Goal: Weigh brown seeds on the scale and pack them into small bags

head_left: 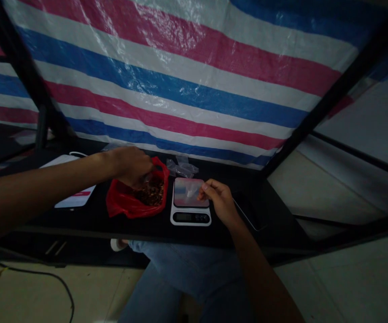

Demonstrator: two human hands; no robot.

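Note:
My left hand (133, 167) reaches over the rim of an open red plastic bag (123, 202), fingers curled down toward its contents. Small dark brown pieces (151, 192) fill the bag; their kind is too dim to make out. The left fingertips are partly hidden. Right of the bag sits a white kitchen scale (191, 218) with a shiny reflective plate. My right hand (219, 197) is at the plate's right edge, thumb and forefinger pinched together. Whatever may be between them is too small or clear to tell.
Clear plastic bags (182, 167) lie behind the scale. A white-framed tablet or board (79, 197) is on the left. A dark flat phone-like thing (247, 213) rests at the right. Black frame posts (335, 85) and a striped tarp (167, 89) enclose the black table.

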